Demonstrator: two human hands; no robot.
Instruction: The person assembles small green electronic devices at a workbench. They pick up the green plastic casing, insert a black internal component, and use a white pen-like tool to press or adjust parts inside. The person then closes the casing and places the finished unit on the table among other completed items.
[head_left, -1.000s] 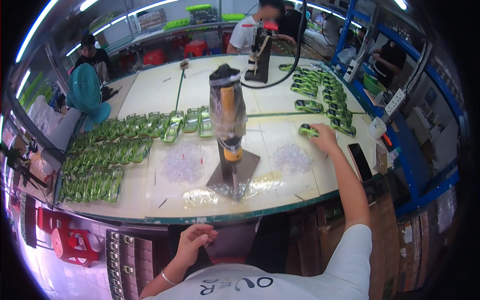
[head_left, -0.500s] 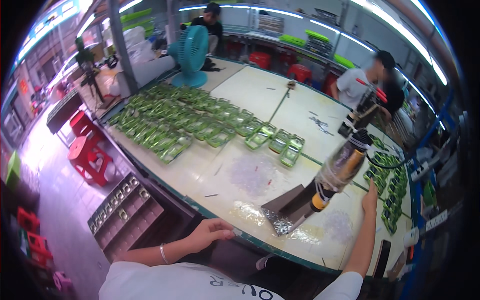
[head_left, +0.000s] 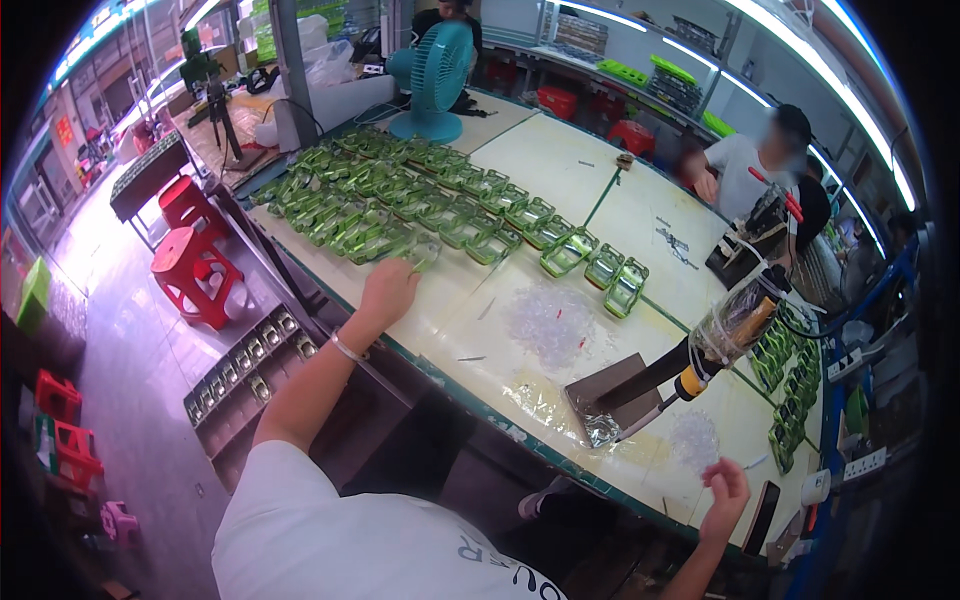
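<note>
Green clear trays [head_left: 385, 215] are lining the counter [head_left: 560, 160]; we're reaching our left hand [head_left: 388, 290] to the nearest tray [head_left: 418, 251], fingers curled on it. Right hand [head_left: 725, 487] is hovering nr counter edge, fingers loosely bent, holding nothing.

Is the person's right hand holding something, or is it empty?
Empty, as far as it shows. The right hand is raised at the table edge, fingers loosely curled, with nothing visible in them. It touches nothing on the table.
</note>
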